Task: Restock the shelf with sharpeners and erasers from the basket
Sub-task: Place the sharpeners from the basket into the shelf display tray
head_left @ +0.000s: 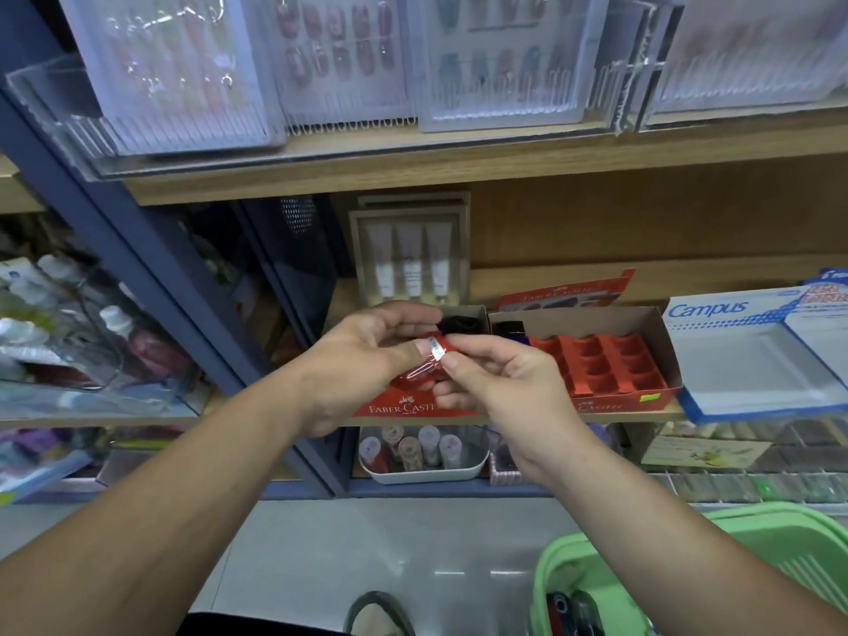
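The left hand [367,360] and right hand [495,383] together pinch a small red, clear-wrapped sharpener [424,367] just left of the red slotted cardboard display tray [601,364]; mid-restock, it likely next needs seating in an empty slot.

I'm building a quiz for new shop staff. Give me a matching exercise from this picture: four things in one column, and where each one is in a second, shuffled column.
Things
1. small red wrapped item
2. green basket
3. red tray
4. Campus box

Places
A. at the right end of the middle shelf
B. inside the open cardboard box
C. pinched between the left hand and the right hand
D. low at bottom right, below the shelf

Pairs: 1-C, 2-D, 3-B, 4-A
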Demonstrator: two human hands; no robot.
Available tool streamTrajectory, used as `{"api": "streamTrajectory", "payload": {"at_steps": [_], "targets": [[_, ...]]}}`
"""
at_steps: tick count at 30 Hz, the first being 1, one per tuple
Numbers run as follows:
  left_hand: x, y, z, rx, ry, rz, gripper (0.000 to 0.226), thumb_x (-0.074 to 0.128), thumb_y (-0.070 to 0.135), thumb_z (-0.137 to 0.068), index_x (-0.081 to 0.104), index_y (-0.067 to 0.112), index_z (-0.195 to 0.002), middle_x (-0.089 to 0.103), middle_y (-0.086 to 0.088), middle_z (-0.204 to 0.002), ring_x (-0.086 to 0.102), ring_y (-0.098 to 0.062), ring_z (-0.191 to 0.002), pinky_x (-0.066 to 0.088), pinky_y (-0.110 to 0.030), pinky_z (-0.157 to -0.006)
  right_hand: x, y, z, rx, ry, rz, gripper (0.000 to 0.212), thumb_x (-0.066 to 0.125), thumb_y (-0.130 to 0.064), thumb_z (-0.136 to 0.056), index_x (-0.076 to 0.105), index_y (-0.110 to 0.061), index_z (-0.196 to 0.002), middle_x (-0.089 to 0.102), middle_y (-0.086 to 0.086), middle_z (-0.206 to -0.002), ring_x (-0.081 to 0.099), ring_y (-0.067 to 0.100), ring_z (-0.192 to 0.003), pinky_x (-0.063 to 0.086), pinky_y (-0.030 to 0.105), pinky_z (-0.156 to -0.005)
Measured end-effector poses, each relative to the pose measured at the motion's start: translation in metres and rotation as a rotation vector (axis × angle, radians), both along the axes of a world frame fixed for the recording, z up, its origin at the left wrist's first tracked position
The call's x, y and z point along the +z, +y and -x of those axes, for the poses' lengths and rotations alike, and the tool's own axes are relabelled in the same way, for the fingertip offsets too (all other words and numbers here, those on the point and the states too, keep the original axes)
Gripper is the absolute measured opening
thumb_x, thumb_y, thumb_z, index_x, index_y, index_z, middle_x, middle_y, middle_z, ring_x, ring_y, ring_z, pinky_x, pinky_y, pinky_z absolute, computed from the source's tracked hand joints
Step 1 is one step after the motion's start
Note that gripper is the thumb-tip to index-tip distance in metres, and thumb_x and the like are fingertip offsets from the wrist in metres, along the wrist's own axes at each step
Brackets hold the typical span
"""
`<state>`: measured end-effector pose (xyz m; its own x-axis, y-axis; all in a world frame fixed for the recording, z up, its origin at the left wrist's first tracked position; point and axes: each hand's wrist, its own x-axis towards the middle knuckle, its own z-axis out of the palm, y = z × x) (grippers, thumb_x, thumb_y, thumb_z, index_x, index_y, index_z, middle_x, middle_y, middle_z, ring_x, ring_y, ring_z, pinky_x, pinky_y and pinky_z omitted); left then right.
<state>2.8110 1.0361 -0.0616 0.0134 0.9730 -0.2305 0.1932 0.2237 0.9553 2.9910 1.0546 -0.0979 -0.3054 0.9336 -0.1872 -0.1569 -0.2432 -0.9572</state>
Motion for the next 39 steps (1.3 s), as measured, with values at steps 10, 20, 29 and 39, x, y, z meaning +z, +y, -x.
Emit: {"api": "streamTrajectory", "payload": {"at_steps": [10,20,29,39], "targets": [[0.006,0.008,0.01,-0.076,0.348,-0.063,0.049,0.07,0.018,-0.097,0.059,0.051,-0.131,0.072,0.01,-0.114,0.069,-0.009,-0.103,0.059,-0.027,-0.088,0.002,0.011,-0.001,-0.121,-0.027,-0.099,0.019,0.071,-0.005,-0.093,0.071,-0.015,-0.109,0.078,0.008,-0.092,0.077,0.024,-0.086,0.063,0.037,-0.081],[-0.027,0.037,0.0,0.21,0.596,-0.16,0.026,0.076,0.015,-0.09,0.062,0.03,-0.106,0.063,0.008,-0.09,0.06,-0.012,-0.078,0.053,-0.025,-0.072,-0.035,0.023,-0.033,-0.143,-0.829,-0.503,0.025,0.074,-0.037,-0.088,0.071,-0.028,-0.111,0.064,-0.004,-0.1,0.061,0.012,-0.093,0.055,0.038,-0.088],[-0.039,0.045,0.002,0.134,0.764,-0.073,0.016,0.065,0.005,-0.096,0.078,0.014,-0.099,0.074,0.002,-0.102,0.069,-0.016,-0.098,0.044,-0.012,-0.08,-0.035,0.034,-0.037,-0.011,-1.038,-0.539,0.039,0.069,-0.058,-0.086,0.069,-0.033,-0.116,0.068,-0.009,-0.112,0.059,0.013,-0.11,0.054,0.039,-0.093],[0.002,0.03,-0.028,0.001,1.144,-0.314,0.026,0.052,0.017,-0.099,0.071,0.026,-0.115,0.062,0.003,-0.118,0.059,-0.022,-0.108,0.054,-0.039,-0.09,-0.028,0.017,-0.064,-0.063,-0.93,-0.669,0.032,0.073,-0.05,-0.086,0.072,-0.032,-0.112,0.065,-0.015,-0.104,0.061,0.009,-0.105,0.055,0.037,-0.088]]}}
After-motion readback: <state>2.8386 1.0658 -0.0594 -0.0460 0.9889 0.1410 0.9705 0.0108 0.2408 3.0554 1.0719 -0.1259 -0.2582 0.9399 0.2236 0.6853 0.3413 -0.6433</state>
